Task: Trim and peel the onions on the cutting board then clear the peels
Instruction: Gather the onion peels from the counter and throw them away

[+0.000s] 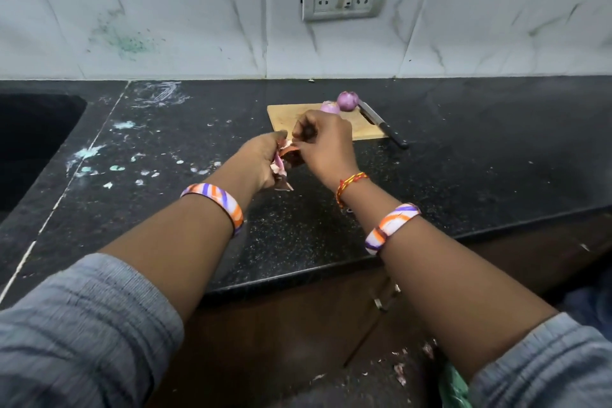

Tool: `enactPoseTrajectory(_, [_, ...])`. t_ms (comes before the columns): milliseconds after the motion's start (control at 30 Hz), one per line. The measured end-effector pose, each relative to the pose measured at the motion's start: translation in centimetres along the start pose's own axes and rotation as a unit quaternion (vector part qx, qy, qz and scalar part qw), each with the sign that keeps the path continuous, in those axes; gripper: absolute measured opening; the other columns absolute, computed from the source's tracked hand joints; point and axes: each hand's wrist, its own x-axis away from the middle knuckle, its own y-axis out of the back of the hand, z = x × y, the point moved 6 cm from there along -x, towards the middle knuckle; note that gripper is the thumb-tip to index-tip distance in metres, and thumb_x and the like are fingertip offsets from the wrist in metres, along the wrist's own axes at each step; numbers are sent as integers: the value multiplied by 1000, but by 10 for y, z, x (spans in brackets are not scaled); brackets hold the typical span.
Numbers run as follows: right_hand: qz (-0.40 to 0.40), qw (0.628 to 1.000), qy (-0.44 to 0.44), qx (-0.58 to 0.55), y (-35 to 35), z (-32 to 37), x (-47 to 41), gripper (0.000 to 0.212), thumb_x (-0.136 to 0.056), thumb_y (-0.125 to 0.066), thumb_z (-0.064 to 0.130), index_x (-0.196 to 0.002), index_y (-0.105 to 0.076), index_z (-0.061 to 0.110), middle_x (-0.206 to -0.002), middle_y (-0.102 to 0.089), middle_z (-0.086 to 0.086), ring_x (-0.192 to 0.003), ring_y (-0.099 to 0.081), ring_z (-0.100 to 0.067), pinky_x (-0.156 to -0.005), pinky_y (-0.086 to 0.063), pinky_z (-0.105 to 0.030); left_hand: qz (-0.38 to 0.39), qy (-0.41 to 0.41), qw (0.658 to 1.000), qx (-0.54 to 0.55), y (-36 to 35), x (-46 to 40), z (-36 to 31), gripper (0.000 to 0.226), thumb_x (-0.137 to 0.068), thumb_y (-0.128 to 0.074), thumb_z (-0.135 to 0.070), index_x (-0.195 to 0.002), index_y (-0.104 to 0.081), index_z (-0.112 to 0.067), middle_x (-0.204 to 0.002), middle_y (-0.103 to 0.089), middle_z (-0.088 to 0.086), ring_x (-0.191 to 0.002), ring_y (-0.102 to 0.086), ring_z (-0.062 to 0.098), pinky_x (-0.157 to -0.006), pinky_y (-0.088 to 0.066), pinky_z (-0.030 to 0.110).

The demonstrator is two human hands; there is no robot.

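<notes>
Clearing step, I judge: left hand (265, 159) grips gathered peels (281, 166); right hand (323, 142) pinches another scrap. Peeled onions (347, 100) sit at the cutting board's (284, 117) one o'clock. Next: bin them.

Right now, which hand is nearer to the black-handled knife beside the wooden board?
Right. The right hand is over the board's near edge, left of the knife; the left hand is further left.
</notes>
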Motion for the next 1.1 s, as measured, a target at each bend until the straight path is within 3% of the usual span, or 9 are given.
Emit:
enactPoseTrajectory(100, [20, 984, 28, 173, 6, -3, -3, 14, -77, -66, 6, -78, -71, 19, -84, -71, -1, -81, -63, -20, -69, -52, -33, 16, -21, 999, 19, -19, -1, -2, 37, -96, -41, -12, -59, -40, -10, -25, -43, -1, -17, -36, 5, -23, -24, 10])
enactPoseTrajectory(233, [235, 970, -49, -28, 9, -16, -7, 27, -84, -58, -7, -108, -67, 1, -108, -67, -6, -99, -61, -12, -84, -51, -16, -30, -14, 999, 21, -11, -15, 5, 37, -97, -41, -16, -61, -42, -11, -30, -45, -1, -23, -39, 7, -28, -25, 9])
enactPoseTrajectory(300, [211, 969, -122, -48, 27, -40, -13, 33, -85, -55, -10, -116, -61, -1, -116, -63, -9, -108, -58, -14, -91, -47, -17, -56, -14, 998, 16, -2, -22, 6, 36, -96, -45, -22, -62, -42, -12, -47, -46, 1, -42, -39, 12, -38, -27, 17])
enactPoseTrajectory(400, [89, 956, -167, 225, 65, -95, -25, 32, -87, -53, -3, -117, -62, 4, -121, -60, -16, -113, -56, -28, -101, -43, -33, -89, -16, 996, 3, 10, -31, 2, 34, -94, -49, -25, -62, -45, -13, -58, -43, 0, -52, -30, 12, -44, -24, 23])
enactPoseTrajectory(533, [161, 879, -222, 391, 68, -129, -12, 30, -91, -48, 1, -121, -53, 0, -123, -53, -23, -114, -52, -37, -95, -45, -42, -118, -19, 993, 5, 30, -39, -3, 36, -94, -47, -26, -62, -44, -13, -64, -42, 1, -52, -32, 11, -38, -29, 19])
enactPoseTrajectory(600, [181, 867, -206, 416, 57, -123, -11, 33, -90, -49, 2, -123, -51, -1, -126, -51, -23, -118, -48, -37, -96, -44, -44, -133, -18, 991, 14, 44, -43, -5, 36, -94, -47, -27, -61, -43, -14, -64, -43, 1, -51, -34, 11, -32, -28, 10])
enactPoseTrajectory(733, [202, 881, -126, 410, 11, -88, -16, 30, -90, -47, 1, -120, -53, 0, -124, -54, -21, -116, -50, -36, -92, -45, -42, -167, -23, 985, 39, 74, -41, -9, 33, -93, -48, -25, -62, -44, -15, -62, -46, 0, -50, -38, 10, -32, -30, 11])
enactPoseTrajectory(900, [230, 924, -48, 301, -46, -50, -18, 30, -88, -47, -6, -115, -59, 0, -119, -56, -19, -112, -54, -36, -92, -45, -39, -183, -42, 981, 58, 100, -25, -15, 34, -94, -46, -24, -62, -42, -15, -28, -44, -3, -27, -40, 8, -31, -28, 7])
enactPoseTrajectory(1100, [255, 888, -13, 382, -63, -52, -33, 36, -90, -46, -3, -126, -49, -5, -130, -42, -22, -115, -50, -37, -95, -43, -40, -137, -54, 988, 50, 90, -10, -21, 39, -95, -44, -22, -57, -36, -16, -24, -38, -5, -17, -29, 6, -27, -19, 4])
